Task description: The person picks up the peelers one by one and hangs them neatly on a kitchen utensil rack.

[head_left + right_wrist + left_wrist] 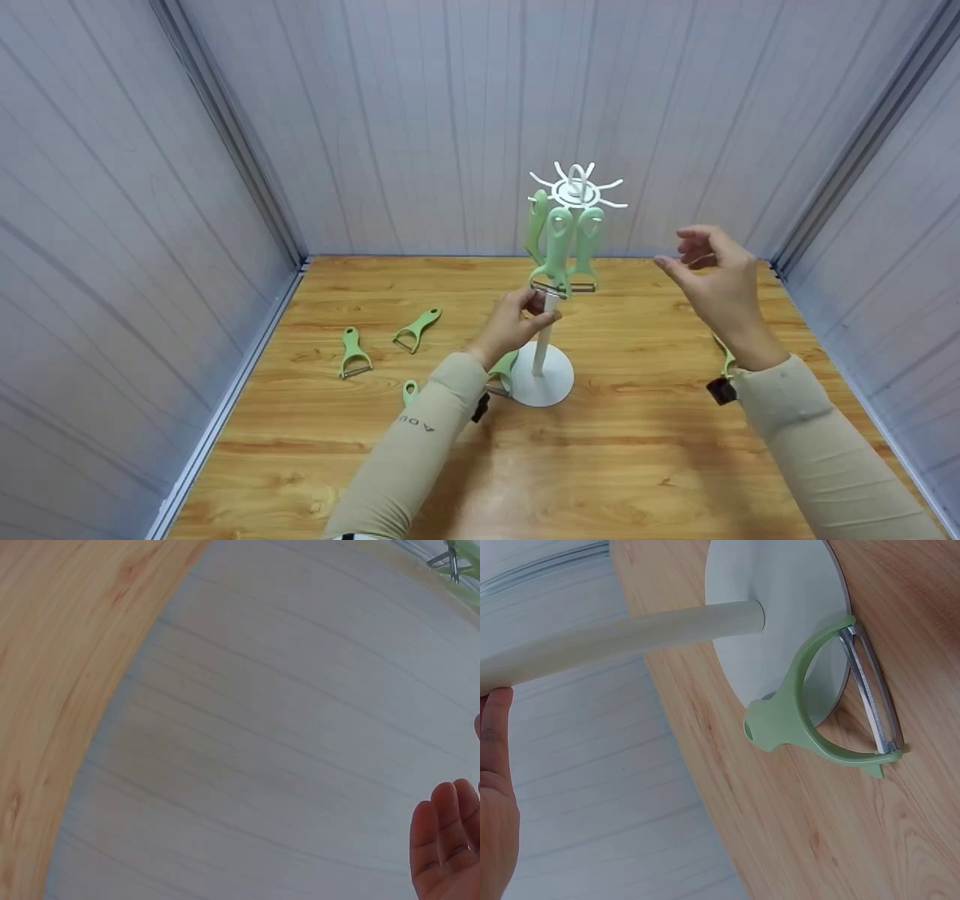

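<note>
My left hand [511, 324] grips the upright pole [543, 337] of a white stand, just below the hanging tools; in the left wrist view its fingers [496, 727] lie against the pole. Three green peelers [557, 244] hang by their handle holes from the hooks [611, 204] on the near and left side of the stand's top. Another green peeler [786, 720] lies against the round white base [795, 585]. To the right of the stand, my right hand [716, 277] is raised in the air, fingers loosely bent, holding nothing.
Left of the stand, peelers lie on the wooden table: one upright in view [352, 351], one slanted [418, 330], and one partly hidden [409, 391] by the left sleeve. A further peeler [724, 356] shows beside the right wrist. Pale panel walls [420, 135] enclose the table.
</note>
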Motion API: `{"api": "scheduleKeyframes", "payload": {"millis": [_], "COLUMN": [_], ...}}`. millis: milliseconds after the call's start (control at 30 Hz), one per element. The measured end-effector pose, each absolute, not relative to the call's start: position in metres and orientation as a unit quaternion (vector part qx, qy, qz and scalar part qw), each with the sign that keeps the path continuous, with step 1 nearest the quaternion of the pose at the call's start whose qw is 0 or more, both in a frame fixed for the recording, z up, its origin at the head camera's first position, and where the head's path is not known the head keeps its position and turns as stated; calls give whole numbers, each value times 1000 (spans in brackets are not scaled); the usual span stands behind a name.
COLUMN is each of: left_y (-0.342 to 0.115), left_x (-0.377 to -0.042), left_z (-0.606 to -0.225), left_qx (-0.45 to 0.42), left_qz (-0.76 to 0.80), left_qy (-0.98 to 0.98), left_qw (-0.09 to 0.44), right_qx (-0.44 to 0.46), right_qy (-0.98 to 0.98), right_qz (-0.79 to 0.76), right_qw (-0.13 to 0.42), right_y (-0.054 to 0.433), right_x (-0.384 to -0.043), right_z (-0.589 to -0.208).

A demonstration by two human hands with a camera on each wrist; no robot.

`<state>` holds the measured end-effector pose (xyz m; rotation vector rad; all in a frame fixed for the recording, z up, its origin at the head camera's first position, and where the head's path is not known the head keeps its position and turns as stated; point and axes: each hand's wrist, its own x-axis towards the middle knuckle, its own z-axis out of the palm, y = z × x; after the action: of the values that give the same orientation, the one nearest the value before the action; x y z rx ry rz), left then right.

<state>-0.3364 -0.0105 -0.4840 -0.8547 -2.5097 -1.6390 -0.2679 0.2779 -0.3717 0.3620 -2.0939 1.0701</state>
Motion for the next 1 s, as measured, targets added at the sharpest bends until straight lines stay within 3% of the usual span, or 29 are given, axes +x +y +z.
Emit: {"api": "scheduleKeyframes", "payload": {"millis": [1000], "left_y": [-10], "left_x": [-335], "left_z": [-484], "left_qx": [-258], "left_qz": [-522], "left_qy": [-813], "left_qw": [9], "right_qx": [5], "right_qy": [-908], "right_qz": [324], "right_qw": [267], "right_y": [384], "right_x": [-274], "right_z": [-455]}}
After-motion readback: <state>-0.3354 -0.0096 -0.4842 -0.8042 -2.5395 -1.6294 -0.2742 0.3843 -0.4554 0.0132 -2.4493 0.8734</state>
